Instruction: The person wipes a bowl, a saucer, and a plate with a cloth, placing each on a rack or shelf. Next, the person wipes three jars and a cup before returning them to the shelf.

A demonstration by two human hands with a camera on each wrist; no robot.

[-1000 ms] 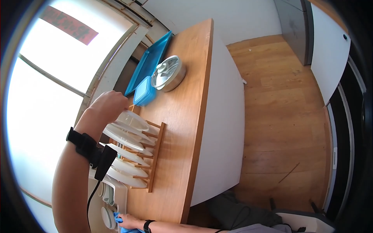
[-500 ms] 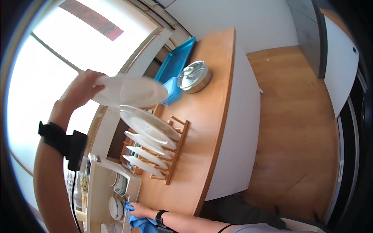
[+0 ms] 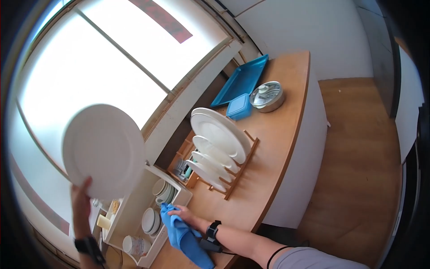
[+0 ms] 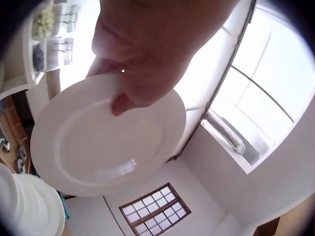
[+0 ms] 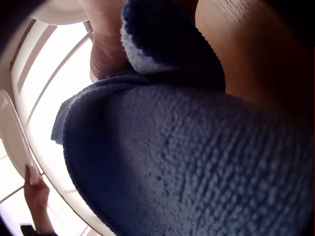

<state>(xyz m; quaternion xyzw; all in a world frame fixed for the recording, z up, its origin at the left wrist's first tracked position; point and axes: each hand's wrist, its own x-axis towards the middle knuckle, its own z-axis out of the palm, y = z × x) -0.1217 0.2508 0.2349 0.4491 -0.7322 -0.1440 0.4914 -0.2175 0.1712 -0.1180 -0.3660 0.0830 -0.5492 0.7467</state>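
In the head view a round white plate is held up in front of the bright window, well above the counter. My left hand grips it at the lower rim, and in the left wrist view the thumb lies over its upper face. My right hand holds a blue cloth near the front of the white cabinet. That cloth fills most of the right wrist view and covers part of the fingers. Several white plates stand on edge in a wooden dish rack between both hands and the far end.
A white cabinet with bowls and cups stands at the counter's near left. Beyond the rack are a blue lidded box, a lidded steel pot and a blue tray. The counter's edge runs along the right.
The left hand has lifted a plate out of the rack, swung it left and up, and turned its face toward the head camera. The right hand keeps the cloth. The head view has shifted left.
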